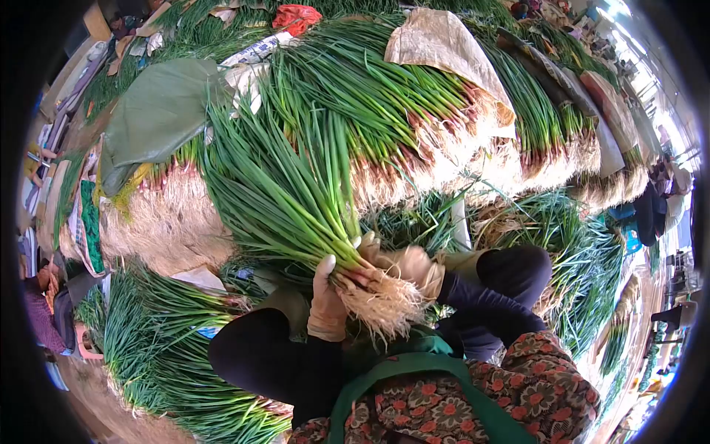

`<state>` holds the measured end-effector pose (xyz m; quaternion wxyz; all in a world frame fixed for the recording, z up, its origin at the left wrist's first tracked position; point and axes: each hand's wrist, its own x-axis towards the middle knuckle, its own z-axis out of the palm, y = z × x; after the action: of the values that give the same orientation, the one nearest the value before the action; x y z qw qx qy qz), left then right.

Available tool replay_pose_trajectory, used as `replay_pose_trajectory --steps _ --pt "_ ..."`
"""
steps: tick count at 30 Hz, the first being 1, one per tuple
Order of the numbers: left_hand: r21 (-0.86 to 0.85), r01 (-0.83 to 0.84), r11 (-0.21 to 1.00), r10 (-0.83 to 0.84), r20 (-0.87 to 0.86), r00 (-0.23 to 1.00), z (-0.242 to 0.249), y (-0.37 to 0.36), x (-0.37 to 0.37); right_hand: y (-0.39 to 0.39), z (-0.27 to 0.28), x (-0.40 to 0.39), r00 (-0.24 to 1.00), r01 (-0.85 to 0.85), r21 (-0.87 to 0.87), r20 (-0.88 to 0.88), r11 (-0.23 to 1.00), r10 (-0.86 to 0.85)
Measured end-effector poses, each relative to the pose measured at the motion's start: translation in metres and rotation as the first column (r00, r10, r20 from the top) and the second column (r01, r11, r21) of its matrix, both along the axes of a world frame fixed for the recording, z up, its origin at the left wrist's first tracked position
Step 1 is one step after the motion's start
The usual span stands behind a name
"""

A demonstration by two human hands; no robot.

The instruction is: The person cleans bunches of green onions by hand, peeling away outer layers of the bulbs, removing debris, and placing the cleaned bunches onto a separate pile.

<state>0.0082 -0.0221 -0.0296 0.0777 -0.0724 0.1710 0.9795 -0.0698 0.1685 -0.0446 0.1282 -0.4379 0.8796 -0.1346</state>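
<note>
A bunch of green onions [318, 214] lies slanted in front of me, its long green leaves fanning to the upper left and its pale, shaggy roots [384, 300] pointing toward my lap. My left hand [327, 302], in a light glove, is closed around the bunch just above the roots, with the thumb along its left side. On the right, my right hand [410, 268], also gloved, is beside the stem bases and roots. Motion smears it, so its fingers cannot be made out clearly.
Stacked green onions [392, 96] rise ahead, partly covered by a beige sack [451, 44] and a green cloth [159, 111]. More loose onions [163, 355] lie at lower left, and leafy heaps [584, 251] at right. Another person [48, 311] is at the left edge.
</note>
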Motion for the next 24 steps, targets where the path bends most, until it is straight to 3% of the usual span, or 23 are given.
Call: replay_pose_trajectory --steps 1,2,4,5,6,7,8,9,10,11,12,15,16,17,18,19,20,21,22,23,24 --pt "0.079 -0.047 0.996 0.041 0.076 0.996 0.034 0.014 0.000 -0.003 0.015 0.016 0.997 -0.060 -0.007 -0.039 0.998 0.060" --pt "0.090 -0.037 0.995 0.032 0.059 0.998 0.025 0.013 0.002 -0.007 0.031 0.032 0.990 -0.120 -0.013 -0.080 0.993 0.118" --pt "0.107 -0.025 0.994 0.023 0.017 1.000 0.005 0.008 0.002 0.008 0.044 0.007 0.880 -0.205 0.165 0.462 0.965 0.108" --pt "0.168 -0.028 0.985 0.035 -0.036 0.999 0.004 0.009 0.002 0.009 0.040 -0.007 0.764 -0.285 0.124 0.628 0.950 0.147" --pt "0.226 -0.036 0.973 0.046 -0.037 0.998 0.012 0.011 0.004 0.022 -0.032 -0.019 0.719 -0.119 -0.189 0.661 0.975 0.216" --pt "0.244 -0.079 0.967 0.091 -0.040 0.995 0.016 0.014 0.006 0.012 -0.021 -0.029 0.618 0.174 -0.188 0.785 0.967 0.041" --pt "0.262 -0.120 0.958 0.136 -0.044 0.990 0.018 0.016 0.008 0.002 -0.008 -0.038 0.468 0.469 -0.181 0.881 0.865 -0.069" --pt "0.280 -0.100 0.955 0.122 -0.061 0.991 0.018 0.016 0.009 -0.014 0.011 -0.043 0.379 0.595 -0.182 0.922 0.783 -0.074" --pt "0.326 -0.039 0.945 0.077 -0.106 0.991 0.017 0.015 0.008 -0.026 0.008 -0.047 0.257 0.663 -0.204 0.966 0.720 0.037" --pt "0.367 0.023 0.930 0.036 -0.151 0.988 0.014 0.013 0.007 -0.049 -0.014 -0.054 0.014 0.807 -0.263 0.903 0.529 0.429" --pt "0.405 0.085 0.910 -0.003 -0.198 0.980 0.012 0.011 0.007 -0.069 0.010 -0.050 0.016 0.885 -0.206 0.910 0.418 0.414" --pt "0.344 0.005 0.939 0.035 -0.107 0.994 0.020 0.011 0.010 -0.090 0.010 -0.052 -0.051 0.935 -0.085 0.929 0.344 0.367" --pt "0.329 -0.022 0.944 0.049 -0.072 0.996 0.022 0.012 0.010 -0.082 -0.001 -0.054 0.058 0.860 -0.131 0.985 0.493 0.160" --pt "0.345 -0.031 0.938 0.060 -0.074 0.995 0.019 0.011 0.010 -0.073 -0.057 -0.057 0.718 0.449 -0.605 0.682 0.658 0.137" --pt "0.361 -0.039 0.932 0.071 -0.077 0.995 0.016 0.010 0.010 -0.060 -0.077 -0.044 0.914 0.123 -0.557 0.386 0.821 0.125" --pt "0.422 -0.066 0.904 0.087 -0.030 0.996 0.015 0.011 0.011 -0.048 -0.096 -0.031 0.984 -0.160 -0.424 0.008 0.891 0.181" --pt "0.445 -0.033 0.895 0.084 -0.095 0.992 0.011 0.011 0.009 -0.033 -0.078 -0.015 0.994 -0.105 -0.199 -0.014 0.974 0.105" --pt "0.464 0.002 0.886 0.081 -0.160 0.984 0.008 0.010 0.008 -0.020 -0.069 -0.018 0.986 0.106 0.105 0.120 0.989 -0.119" --pt "0.461 0.080 0.884 0.052 -0.267 0.962 -0.001 0.005 0.006 -0.007 -0.063 -0.023 0.916 0.264 0.414 0.176 0.871 -0.361" --pt "0.446 0.156 0.881 0.024 -0.373 0.928 -0.010 -0.001 0.003 0.015 -0.060 -0.026 0.925 0.207 0.506 0.178 0.837 -0.336" --pt "0.464 0.148 0.873 0.038 -0.366 0.930 -0.009 -0.001 0.003 0.029 -0.057 -0.031 0.934 0.146 0.592 0.180 0.792 -0.308"
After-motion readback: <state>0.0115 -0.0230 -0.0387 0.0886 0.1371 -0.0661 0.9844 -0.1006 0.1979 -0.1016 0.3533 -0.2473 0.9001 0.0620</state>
